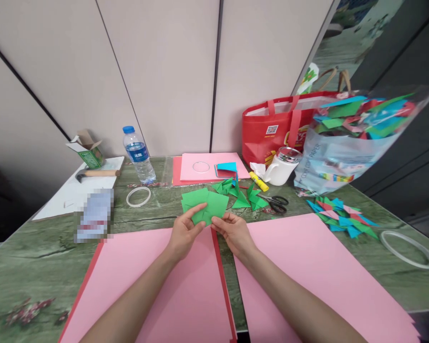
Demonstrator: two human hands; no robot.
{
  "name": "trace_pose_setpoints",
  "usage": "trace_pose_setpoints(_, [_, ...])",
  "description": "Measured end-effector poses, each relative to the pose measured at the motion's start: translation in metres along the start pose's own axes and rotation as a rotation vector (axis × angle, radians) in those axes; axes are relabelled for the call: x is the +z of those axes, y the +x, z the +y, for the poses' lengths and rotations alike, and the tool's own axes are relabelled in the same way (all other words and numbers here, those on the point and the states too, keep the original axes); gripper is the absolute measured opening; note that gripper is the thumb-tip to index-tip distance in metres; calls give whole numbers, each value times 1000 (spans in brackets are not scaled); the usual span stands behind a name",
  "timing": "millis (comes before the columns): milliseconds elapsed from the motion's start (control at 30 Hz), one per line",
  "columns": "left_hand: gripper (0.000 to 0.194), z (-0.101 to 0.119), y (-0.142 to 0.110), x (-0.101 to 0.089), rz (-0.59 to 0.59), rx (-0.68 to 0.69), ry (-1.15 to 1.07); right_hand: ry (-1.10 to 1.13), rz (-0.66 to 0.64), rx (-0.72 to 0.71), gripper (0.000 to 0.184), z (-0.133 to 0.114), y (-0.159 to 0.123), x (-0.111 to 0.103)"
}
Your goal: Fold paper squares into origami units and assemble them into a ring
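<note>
Several green paper pieces (216, 204) are held up fanned between both hands, above the inner edges of two pink paper stacks. My left hand (187, 232) grips them from the left, thumb and fingers closed on the paper. At their lower right corner, my right hand (233, 232) pinches the paper between thumb and fingertips. Beneath my left arm lies the left pink paper stack (143, 267), with red sheets showing at its edges. The right pink paper stack (300, 257) lies under my right arm. Folded green paper shapes (241, 200) rest just beyond my hands.
Beyond are black-handled scissors (279, 204), a yellow glue stick (259, 182), a white mug (281, 167), a red bag (264, 128) and a plastic bag of folded paper (325, 157). Leftward stand a water bottle (139, 157), a hammer (96, 174) and a white ring (138, 196).
</note>
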State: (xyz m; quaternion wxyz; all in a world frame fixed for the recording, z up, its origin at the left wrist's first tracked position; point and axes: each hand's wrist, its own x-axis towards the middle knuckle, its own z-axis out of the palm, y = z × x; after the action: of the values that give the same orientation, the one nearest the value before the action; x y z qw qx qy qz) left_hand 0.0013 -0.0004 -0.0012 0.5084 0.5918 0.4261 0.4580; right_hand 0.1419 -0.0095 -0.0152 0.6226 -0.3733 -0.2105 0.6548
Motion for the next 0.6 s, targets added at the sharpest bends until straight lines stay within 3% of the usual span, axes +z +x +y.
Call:
trace_pose_setpoints(167, [45, 3, -1, 0, 2, -15, 39, -51, -18, 6, 26, -2, -1, 1])
trace_pose_setpoints(367, [46, 5, -2, 0, -37, -3, 117, -275, -139, 29, 36, -4, -3, 1])
trace_pose_setpoints(600, [46, 4, -1, -3, -81, 7, 90, -323, -127, -23, 38, -5, -2, 0])
